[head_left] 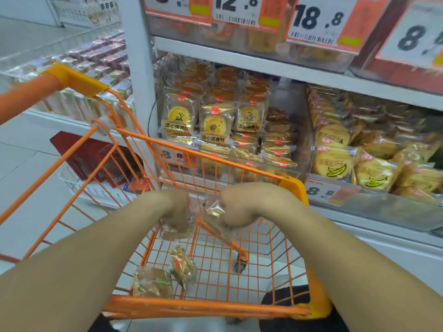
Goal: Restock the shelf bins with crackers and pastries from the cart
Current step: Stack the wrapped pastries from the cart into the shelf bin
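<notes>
Landmark: orange wire cart (215, 305), seen from above, drawn up against the shelving.
Left hand (178, 207): down inside the cart, wrist bent, fingers curled round a clear-wrapped pastry packet (177, 230); fingertips hidden under the hand.
Right hand (236, 207): inside the cart beside the left hand, holding another clear wrapper (214, 208); the wrapper is blurred, so its contents are probably pastry, not certain.
Cart floor: two wrapped packets lie loose below the hands, a square brownish one (153, 281) against the near rail and a gold one with a red tag (183, 265) tilted just beside it.
Bin beyond the cart's far rail: clear bin (299, 130) stacked with egg-yolk pastry packets (213, 124), front row upright, labels facing out.
Bin right of the cart: round banana crackers (333, 164) in clear wrappers, piled loosely.
Price cards: 8.8 card (321, 191) at the cart's far right corner; 18.8 card (321, 20) on the shelf above.
Floor left of the cart: white wire basket (79, 185) holding dark red boxes (96, 156).
</notes>
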